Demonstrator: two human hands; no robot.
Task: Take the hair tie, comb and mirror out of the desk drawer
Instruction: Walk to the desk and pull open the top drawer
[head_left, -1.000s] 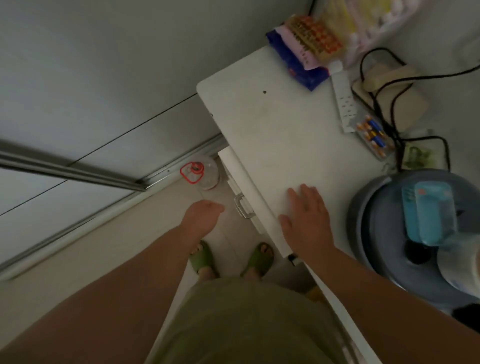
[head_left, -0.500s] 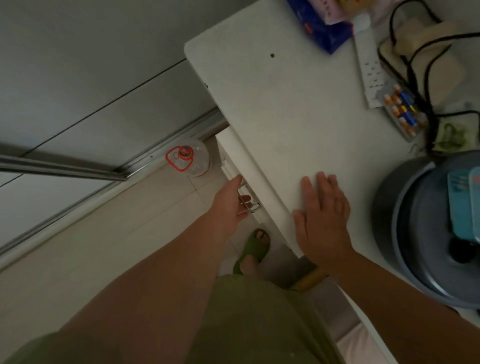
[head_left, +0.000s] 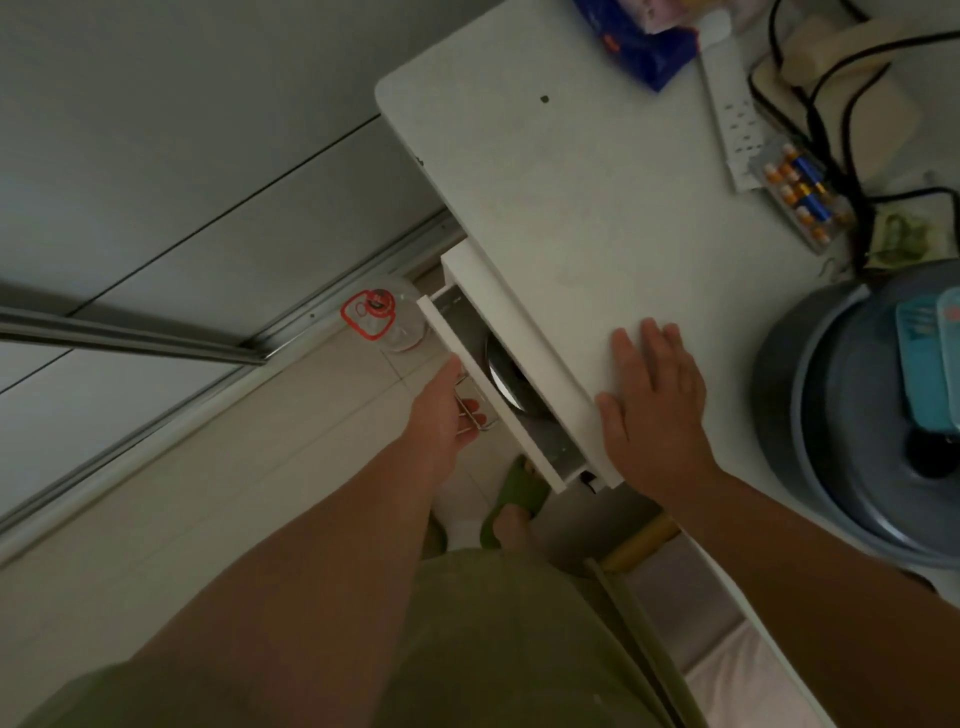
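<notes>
Left hand grips handle | one drawer | one mirror

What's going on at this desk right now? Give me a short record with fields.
left hand: gripping the metal drawer handle
right hand: flat on the desk top
drawer: partly open
inside drawer: a round mirror, partly hidden; comb and hair tie not visible
desk back: power strip, pack of batteries

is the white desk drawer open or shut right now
Partly open: the white desk drawer front stands out from the desk edge, left hand on its metal handle.
</notes>
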